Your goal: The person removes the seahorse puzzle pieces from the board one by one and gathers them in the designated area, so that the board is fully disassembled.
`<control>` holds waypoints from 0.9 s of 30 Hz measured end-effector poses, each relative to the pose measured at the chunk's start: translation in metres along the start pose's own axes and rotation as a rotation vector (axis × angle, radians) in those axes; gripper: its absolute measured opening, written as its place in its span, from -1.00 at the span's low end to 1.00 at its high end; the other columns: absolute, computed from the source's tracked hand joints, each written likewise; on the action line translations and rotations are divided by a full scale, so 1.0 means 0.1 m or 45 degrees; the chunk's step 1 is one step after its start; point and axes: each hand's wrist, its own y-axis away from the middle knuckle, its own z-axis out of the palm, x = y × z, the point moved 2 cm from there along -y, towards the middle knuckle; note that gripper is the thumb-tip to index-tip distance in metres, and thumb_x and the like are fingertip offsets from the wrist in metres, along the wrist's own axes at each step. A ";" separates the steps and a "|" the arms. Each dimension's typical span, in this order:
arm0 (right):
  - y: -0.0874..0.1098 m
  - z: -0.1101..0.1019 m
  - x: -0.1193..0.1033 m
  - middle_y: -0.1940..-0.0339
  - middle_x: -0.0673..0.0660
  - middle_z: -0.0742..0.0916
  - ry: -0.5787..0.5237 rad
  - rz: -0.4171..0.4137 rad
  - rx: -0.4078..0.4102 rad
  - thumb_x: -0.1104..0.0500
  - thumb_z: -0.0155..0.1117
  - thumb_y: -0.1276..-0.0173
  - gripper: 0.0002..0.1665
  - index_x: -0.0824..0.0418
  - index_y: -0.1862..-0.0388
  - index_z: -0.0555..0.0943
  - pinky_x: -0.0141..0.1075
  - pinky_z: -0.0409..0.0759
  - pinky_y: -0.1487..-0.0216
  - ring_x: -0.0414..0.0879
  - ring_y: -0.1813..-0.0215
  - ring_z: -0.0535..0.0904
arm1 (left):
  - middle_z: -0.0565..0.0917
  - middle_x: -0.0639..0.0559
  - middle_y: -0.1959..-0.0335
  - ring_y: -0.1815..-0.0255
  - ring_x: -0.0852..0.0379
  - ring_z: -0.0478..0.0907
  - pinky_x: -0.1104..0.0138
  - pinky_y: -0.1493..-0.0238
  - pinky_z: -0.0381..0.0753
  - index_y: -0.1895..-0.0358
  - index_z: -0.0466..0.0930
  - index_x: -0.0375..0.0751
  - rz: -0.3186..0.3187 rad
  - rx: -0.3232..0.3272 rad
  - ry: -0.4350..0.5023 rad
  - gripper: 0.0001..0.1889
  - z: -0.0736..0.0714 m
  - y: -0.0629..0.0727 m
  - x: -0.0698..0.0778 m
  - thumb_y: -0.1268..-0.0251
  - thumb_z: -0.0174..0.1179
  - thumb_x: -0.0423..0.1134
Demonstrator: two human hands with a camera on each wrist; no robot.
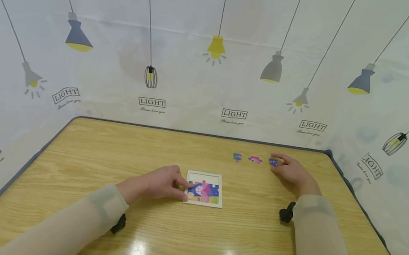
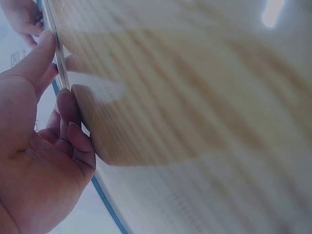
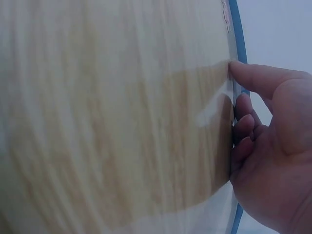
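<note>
Presses the white puzzle tray's point(image 1: 221, 192) left side, flat on the table point(image 1: 131, 147), with outstretched thumb and forefinger of the left hand point(image 1: 161, 183). Spans the rightmost blue piece point(image 1: 272, 162), near the pink piece point(image 1: 255, 160), with the right hand point(image 1: 292, 172); cannot tell whether pinching.

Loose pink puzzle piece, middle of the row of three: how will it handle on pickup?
Probably light: the pink piece looks small and thin. Likely awkward to get fingers under, since it lies flat on the table. May slide if nudged, as the tabletop looks glossy; rolling seems unlikely.
</note>
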 end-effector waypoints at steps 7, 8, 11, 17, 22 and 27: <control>0.02 -0.04 0.00 -0.47 0.51 0.49 0.252 -0.028 0.101 0.01 0.24 -0.71 -0.22 0.17 -0.76 0.25 0.27 0.38 -0.50 0.34 -0.38 0.47 | 0.51 0.01 0.17 0.11 0.09 0.41 0.25 0.08 0.39 -0.37 0.75 0.08 -0.006 0.001 0.007 -0.53 -0.01 0.01 0.02 -0.47 0.48 0.05; 0.02 -0.04 0.01 -0.45 0.50 0.51 0.273 -0.034 0.115 0.01 0.23 -0.72 -0.26 0.19 -0.73 0.29 0.26 0.39 -0.48 0.32 -0.35 0.48 | 0.50 0.01 0.17 0.11 0.09 0.41 0.26 0.08 0.39 -0.37 0.75 0.08 -0.005 0.000 0.007 -0.53 -0.01 0.02 0.02 -0.47 0.48 0.05; 0.00 -0.04 0.05 -0.44 0.53 0.52 0.360 -0.053 0.151 0.00 0.20 -0.73 -0.32 0.23 -0.67 0.36 0.32 0.37 -0.51 0.37 -0.37 0.48 | 0.50 0.01 0.18 0.12 0.08 0.41 0.26 0.09 0.38 -0.36 0.75 0.07 -0.007 -0.003 0.012 -0.53 -0.01 0.01 0.02 -0.47 0.48 0.04; -0.05 -0.02 0.09 -0.57 0.59 0.44 0.389 -0.029 0.154 -0.01 0.16 -0.75 -0.35 0.20 -0.67 0.39 0.38 0.25 -0.61 0.50 -0.56 0.37 | 0.51 0.02 0.17 0.12 0.09 0.41 0.26 0.08 0.39 -0.36 0.76 0.09 -0.008 -0.006 -0.001 -0.53 0.00 0.00 -0.01 -0.46 0.49 0.06; -0.06 -0.01 0.09 -0.67 0.59 0.32 0.339 0.014 0.146 -0.06 0.14 -0.75 -0.29 0.17 -0.72 0.32 0.39 0.15 -0.67 0.53 -0.68 0.23 | 0.51 0.02 0.17 0.11 0.08 0.41 0.25 0.08 0.38 -0.36 0.76 0.11 -0.012 -0.010 0.003 -0.53 0.00 0.00 -0.01 -0.46 0.49 0.07; -0.08 -0.02 0.08 -0.67 0.56 0.35 0.362 0.015 0.155 -0.08 0.11 -0.77 -0.28 0.17 -0.74 0.31 0.37 0.16 -0.67 0.51 -0.68 0.24 | 0.49 0.01 0.19 0.13 0.08 0.40 0.26 0.10 0.36 -0.35 0.76 0.09 -0.011 -0.005 0.009 -0.53 -0.01 0.00 0.00 -0.46 0.49 0.06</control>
